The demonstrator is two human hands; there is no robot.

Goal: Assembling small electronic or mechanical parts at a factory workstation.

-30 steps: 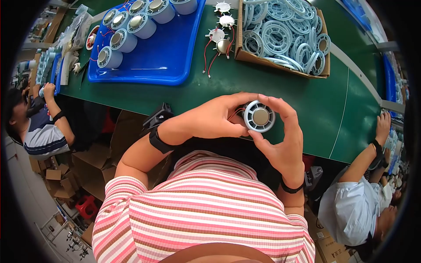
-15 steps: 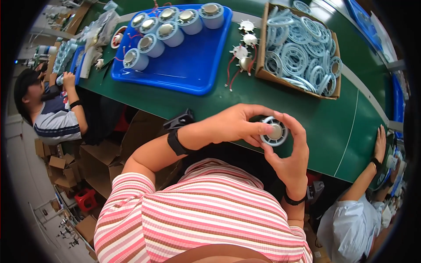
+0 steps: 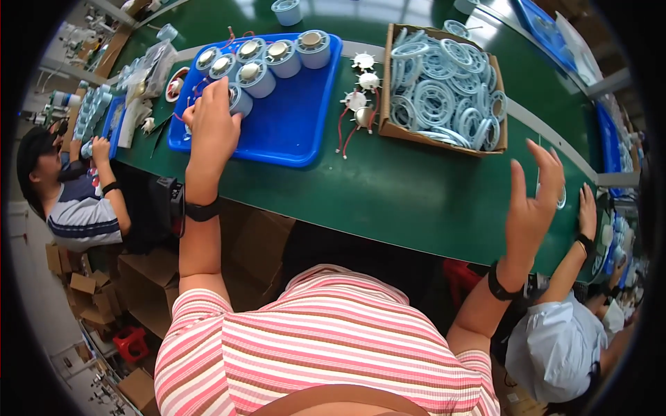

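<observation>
Left hand now at a pale-blue cup, right hand swung away, white ring apparently released beside it

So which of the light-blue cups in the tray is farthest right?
The cup in the far right corner of the blue tray; every other cup in it stands further left.

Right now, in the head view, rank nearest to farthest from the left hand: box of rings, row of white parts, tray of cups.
1. Tray of cups, overlapped by the left hand
2. Row of white parts, right of tray
3. Box of rings, farther right
</observation>
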